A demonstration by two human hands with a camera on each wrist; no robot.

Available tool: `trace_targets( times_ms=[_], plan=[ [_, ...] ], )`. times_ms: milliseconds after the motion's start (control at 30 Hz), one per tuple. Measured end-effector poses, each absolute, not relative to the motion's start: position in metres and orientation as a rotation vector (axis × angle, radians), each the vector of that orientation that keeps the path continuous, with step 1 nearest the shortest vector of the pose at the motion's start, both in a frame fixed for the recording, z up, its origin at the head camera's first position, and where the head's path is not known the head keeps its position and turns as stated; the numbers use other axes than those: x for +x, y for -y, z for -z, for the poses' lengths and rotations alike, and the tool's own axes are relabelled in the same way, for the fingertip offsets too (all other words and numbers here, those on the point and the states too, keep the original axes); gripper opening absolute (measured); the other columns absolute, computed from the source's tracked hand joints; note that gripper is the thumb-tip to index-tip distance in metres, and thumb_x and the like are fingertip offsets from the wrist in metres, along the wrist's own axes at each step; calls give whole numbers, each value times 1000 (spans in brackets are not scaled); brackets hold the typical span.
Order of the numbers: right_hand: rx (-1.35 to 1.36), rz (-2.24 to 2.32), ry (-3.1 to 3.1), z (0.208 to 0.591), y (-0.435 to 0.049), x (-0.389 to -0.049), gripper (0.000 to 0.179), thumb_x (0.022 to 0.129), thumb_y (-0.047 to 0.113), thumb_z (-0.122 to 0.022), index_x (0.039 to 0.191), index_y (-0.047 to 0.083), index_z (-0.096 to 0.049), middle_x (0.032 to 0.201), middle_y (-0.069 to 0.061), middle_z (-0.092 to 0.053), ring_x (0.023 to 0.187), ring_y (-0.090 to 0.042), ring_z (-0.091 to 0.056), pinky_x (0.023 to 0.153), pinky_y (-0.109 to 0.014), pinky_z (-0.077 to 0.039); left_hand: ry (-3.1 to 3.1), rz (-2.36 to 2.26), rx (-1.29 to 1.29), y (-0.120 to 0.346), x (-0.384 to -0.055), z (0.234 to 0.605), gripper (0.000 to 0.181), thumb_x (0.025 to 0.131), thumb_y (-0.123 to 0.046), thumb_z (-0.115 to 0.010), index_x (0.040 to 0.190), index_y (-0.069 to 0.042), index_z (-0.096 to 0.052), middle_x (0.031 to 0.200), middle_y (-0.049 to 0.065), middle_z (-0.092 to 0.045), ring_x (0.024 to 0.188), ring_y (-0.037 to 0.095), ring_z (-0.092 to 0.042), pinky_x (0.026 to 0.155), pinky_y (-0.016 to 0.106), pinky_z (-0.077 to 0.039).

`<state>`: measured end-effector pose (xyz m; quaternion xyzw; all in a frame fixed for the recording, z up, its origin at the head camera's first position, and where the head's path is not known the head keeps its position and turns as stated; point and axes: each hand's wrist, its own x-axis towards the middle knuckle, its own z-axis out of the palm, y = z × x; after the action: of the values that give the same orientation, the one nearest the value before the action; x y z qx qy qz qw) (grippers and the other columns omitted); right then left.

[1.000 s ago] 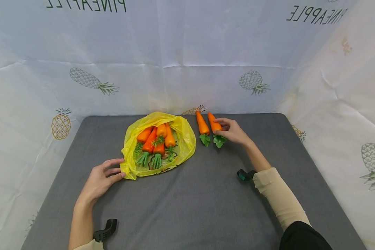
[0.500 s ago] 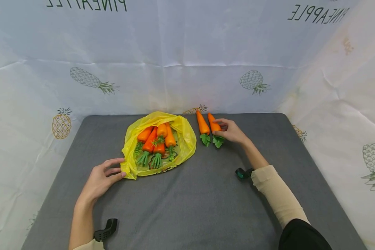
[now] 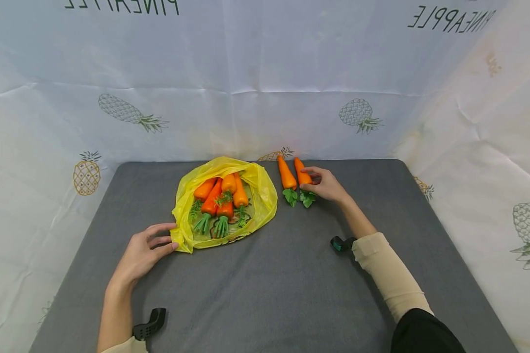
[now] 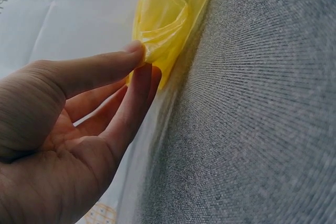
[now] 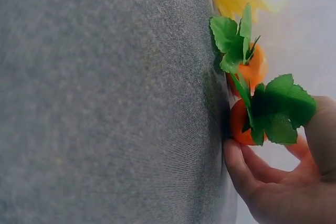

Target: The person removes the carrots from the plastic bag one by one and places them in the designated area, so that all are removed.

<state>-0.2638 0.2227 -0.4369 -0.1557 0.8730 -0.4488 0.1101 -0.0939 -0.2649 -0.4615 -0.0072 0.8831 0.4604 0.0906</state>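
Observation:
A yellow plastic bag (image 3: 269, 193) lies on the grey cloth with its mouth spread, and several orange carrots (image 3: 211, 197) with green tops rest in it. My left hand (image 3: 140, 251) pinches the bag's near left corner between thumb and fingers, as the left wrist view shows. To the right of the bag lie two leafy-topped carrots side by side. My right hand (image 3: 326, 185) holds the right-hand carrot (image 3: 301, 168) around its thick end, just above the leaves (image 5: 281, 108). The other carrot (image 3: 286, 175) lies close to its left, untouched.
A grey cloth (image 3: 256, 294) covers the table. Behind and at both sides hangs a white sheet (image 3: 265, 63) with pineapple prints, meeting the table's back edge. Black wrist devices (image 3: 149, 324) sit at both forearms.
The right hand and the carrot it holds have shifted very slightly left, nearer to the other carrot. My left hand and the bag stay where they were.

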Motion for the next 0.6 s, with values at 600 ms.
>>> trace_targets(
  times_ms=[600],
  plan=[
    [-430, 1352, -2658, 455, -232, -276, 51, 90, 26, -70, 135, 8, -54, 134, -17, -56, 120, -35, -56, 97, -52, -49, -2616, -1354, -47, 265, -94, 462, 56, 85, -38, -74, 135, -24, -54, 142, 5, -50, 105, 0, -66, 78, 17, -53]
  ],
)
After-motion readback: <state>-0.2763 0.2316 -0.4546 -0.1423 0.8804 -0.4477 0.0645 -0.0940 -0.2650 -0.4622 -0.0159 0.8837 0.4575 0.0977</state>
